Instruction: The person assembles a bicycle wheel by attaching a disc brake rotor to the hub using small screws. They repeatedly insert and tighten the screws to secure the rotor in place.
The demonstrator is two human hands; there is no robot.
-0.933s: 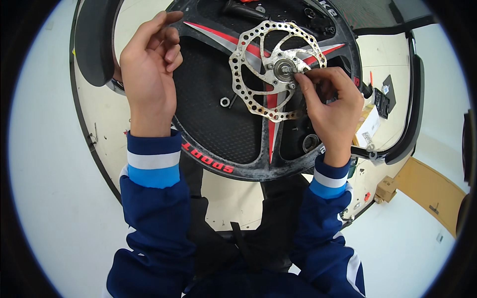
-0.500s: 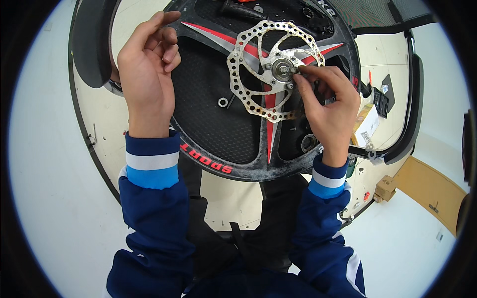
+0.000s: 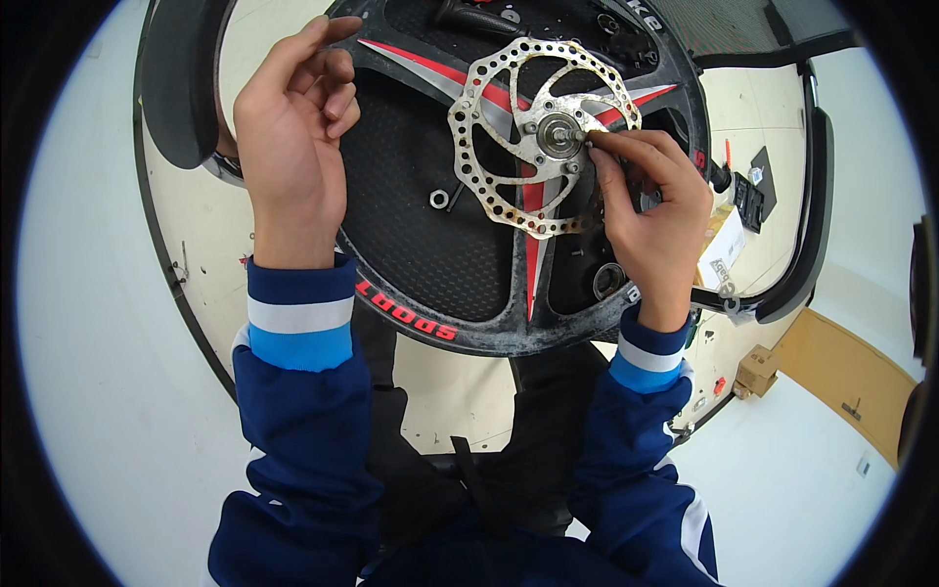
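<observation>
A black spoked wheel (image 3: 401,284) with red and silver accents lies flat before me, a perforated metal brake disc (image 3: 494,207) at its middle. Bolts surround the hub (image 3: 558,137), where bearing parts and an axle end show. At the hub's right side, my right hand (image 3: 653,210) has thumb and index finger pinched together; whatever lies between the tips is too small to make out. My left hand (image 3: 293,147) hovers over the wheel's left part, palm up, fingers loosely bent and apart, holding nothing.
A loose nut (image 3: 439,200) lies left of the disc beside a thin dark bolt (image 3: 456,197). Near the wheel's lower right sits a bearing ring (image 3: 608,281). Chair armrests (image 3: 181,88) flank the wheel. A cardboard box (image 3: 757,371) stands on the floor at right.
My right hand's fingertips have shifted very slightly right at the hub, still pinched. The left hand has risen a touch. Wheel and disc look nearly unchanged.
</observation>
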